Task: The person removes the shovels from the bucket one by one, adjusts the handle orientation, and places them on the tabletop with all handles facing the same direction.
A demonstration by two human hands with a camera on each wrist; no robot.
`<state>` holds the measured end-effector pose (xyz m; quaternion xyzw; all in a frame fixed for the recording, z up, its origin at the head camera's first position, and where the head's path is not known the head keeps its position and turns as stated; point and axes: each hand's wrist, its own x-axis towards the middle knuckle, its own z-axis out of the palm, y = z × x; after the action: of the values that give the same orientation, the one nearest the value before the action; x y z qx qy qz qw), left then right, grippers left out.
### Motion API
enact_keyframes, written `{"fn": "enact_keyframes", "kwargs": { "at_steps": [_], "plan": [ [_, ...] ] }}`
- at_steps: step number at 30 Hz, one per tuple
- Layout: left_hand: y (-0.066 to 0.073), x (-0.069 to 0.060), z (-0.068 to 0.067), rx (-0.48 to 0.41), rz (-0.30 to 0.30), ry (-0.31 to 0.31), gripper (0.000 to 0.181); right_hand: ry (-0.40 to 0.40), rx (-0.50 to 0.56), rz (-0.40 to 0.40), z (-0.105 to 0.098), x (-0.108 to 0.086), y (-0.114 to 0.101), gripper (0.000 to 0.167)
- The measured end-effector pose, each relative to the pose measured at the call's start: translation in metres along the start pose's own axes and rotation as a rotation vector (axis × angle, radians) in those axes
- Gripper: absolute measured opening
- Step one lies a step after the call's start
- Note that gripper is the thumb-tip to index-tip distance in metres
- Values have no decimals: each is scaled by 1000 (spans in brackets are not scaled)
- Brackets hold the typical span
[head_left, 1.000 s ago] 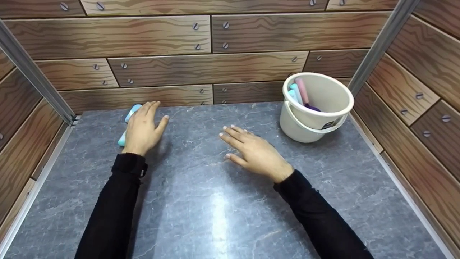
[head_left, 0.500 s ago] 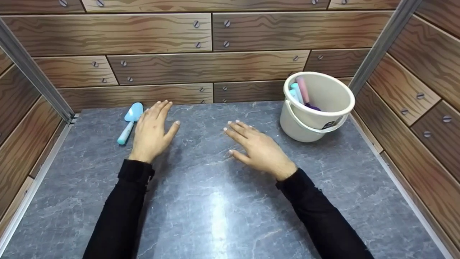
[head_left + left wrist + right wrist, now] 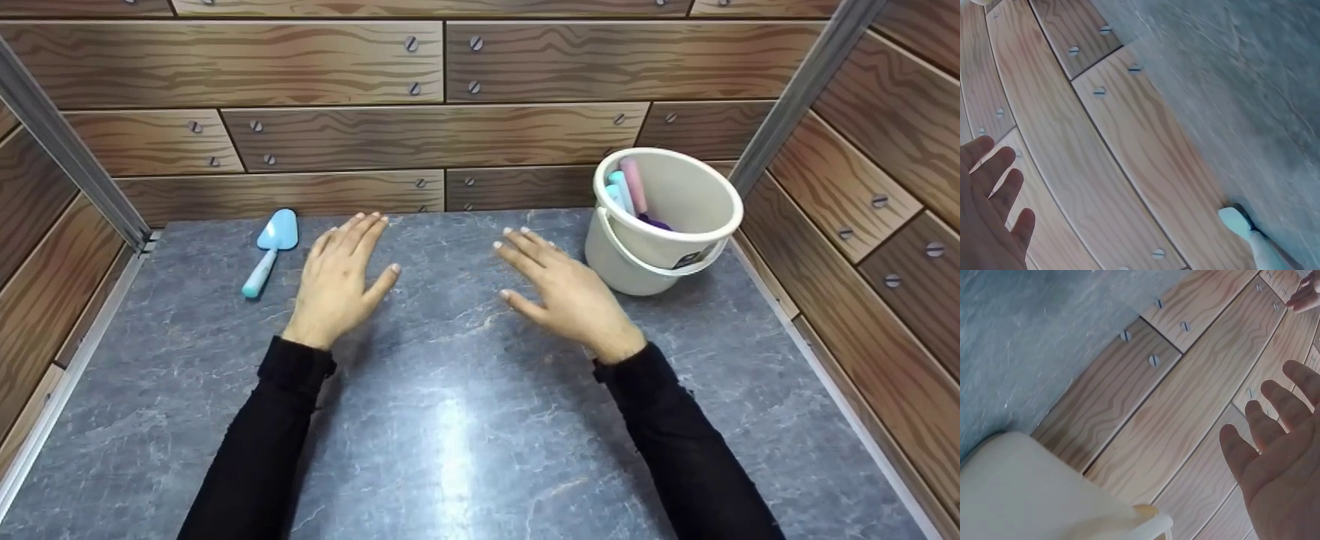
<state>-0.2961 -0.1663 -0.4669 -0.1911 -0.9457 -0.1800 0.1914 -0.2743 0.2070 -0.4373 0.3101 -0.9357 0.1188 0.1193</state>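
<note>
My left hand [image 3: 339, 281] hangs over the grey surface, fingers extended and thumb apart, holding nothing. To its left lies a small light-blue trowel [image 3: 277, 231] with a teal-ended handle, untouched; the left wrist view shows this trowel [image 3: 1235, 220] at the lower right, beyond the hand [image 3: 994, 208]. My right hand [image 3: 570, 300], also spread and holding nothing, is left of a cream bucket [image 3: 634, 259] without touching it. Inside the bucket are a pink handle [image 3: 632, 184], light-blue handles and something purple. In the right wrist view the hand [image 3: 1280, 450] is right of the bucket [image 3: 1033, 489].
The grey marbled tabletop [image 3: 420, 450] is bounded by wood-patterned panels [image 3: 337, 139] at the back and both sides. Metal strips run along the corners and side edges. The bucket's handle hangs down at its front.
My left hand has moved right, off the trowel it partly covered, so the whole trowel shows. The right hand has shifted right, closer to the bucket. The head view has tilted slightly.
</note>
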Motion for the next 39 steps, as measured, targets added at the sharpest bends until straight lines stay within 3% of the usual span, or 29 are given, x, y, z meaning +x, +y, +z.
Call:
{"fn": "enact_keyframes", "kwargs": {
  "at_steps": [14, 32, 39],
  "plan": [
    [30, -2, 6, 23, 134, 6, 75, 84, 17, 75, -42, -1, 34, 73],
    [72, -10, 12, 62, 288, -19, 77, -13, -83, 111, -89, 18, 75, 67],
    [85, -15, 15, 70, 330, -34, 78, -55, -77, 141, -108, 23, 90, 65]
  ]
}}
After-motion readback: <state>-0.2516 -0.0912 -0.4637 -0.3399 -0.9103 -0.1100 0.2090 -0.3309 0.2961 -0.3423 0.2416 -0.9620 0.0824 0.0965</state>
